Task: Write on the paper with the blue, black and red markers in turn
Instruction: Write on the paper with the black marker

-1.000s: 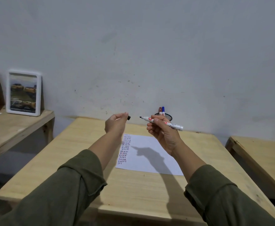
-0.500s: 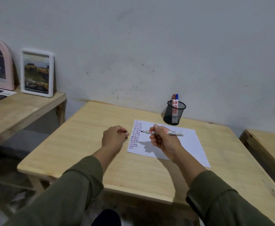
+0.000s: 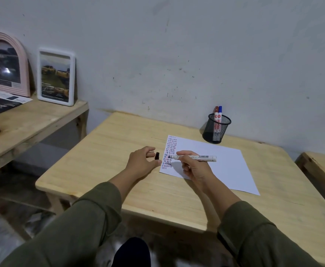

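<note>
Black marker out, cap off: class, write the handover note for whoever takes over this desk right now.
Right hand grips the uncapped black marker, tip over the dash column on the paper.
Left hand: its fingers are at the black cap, which stands on the table.
Red marker and blue marker stand in the mesh cup.
Done: rows of mixed-colour dashes. Left: black strokes, recap, then red.

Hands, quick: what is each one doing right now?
Left hand: fingers loosely spread, small black marker cap standing at its fingertips, not clearly gripped.
Right hand: grips the uncapped white-barrelled black marker over the white paper sheet.
</note>
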Available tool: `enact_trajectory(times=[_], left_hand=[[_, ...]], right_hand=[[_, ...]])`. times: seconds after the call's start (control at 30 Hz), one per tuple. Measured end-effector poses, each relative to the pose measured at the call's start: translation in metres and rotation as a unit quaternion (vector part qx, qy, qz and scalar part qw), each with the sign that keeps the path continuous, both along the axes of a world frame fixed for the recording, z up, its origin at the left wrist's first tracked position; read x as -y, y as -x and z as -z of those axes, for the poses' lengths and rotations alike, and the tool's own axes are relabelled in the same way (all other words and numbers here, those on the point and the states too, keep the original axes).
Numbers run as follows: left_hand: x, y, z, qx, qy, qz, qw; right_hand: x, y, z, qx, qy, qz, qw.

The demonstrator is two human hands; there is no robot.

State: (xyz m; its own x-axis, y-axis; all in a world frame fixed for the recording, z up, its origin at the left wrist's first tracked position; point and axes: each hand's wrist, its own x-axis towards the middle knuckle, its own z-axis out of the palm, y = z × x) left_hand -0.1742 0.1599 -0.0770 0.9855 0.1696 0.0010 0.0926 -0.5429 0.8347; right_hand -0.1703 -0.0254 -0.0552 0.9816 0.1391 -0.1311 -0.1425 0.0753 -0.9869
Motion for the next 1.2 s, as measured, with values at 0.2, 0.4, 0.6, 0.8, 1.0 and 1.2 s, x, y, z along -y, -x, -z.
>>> enact_trajectory(times=[0.2, 0.4, 0.6, 0.8, 1.0, 1.2], left_hand=[[-0.0059, 0.0009, 0.0006, -0.025, -0.013, 0.039, 0.999], [-0.0051, -0.0005, 0.0036, -0.024, -0.042, 0.046, 0.998], [-0.0053, -0.0027, 0.0034, -0.022, -0.042, 0.048, 0.998], [-0.0064, -0.0023, 0.0046, -0.022, -0.036, 0.049, 0.998], [-0.0063, -0.0025, 0.0034, -0.021, -0.045, 0.052, 0.997], [-0.0062, -0.0019, 0.0024, -0.021, -0.047, 0.051, 0.997]], right_hand=[[-0.0022, 0.0018, 0.0064, -0.015, -0.019, -0.003, 1.0], [-0.0084, 0.0048, 0.0004, -0.019, -0.008, 0.021, 1.0], [-0.0103, 0.0068, -0.0005, -0.009, 0.037, 0.012, 0.999], [-0.0087, 0.0072, 0.0001, -0.006, 0.047, -0.002, 0.999], [-0.0088, 0.0076, 0.0001, 0.012, 0.07, -0.006, 0.997], [-0.0089, 0.0084, -0.0006, 0.007, 0.098, -0.007, 0.995]])
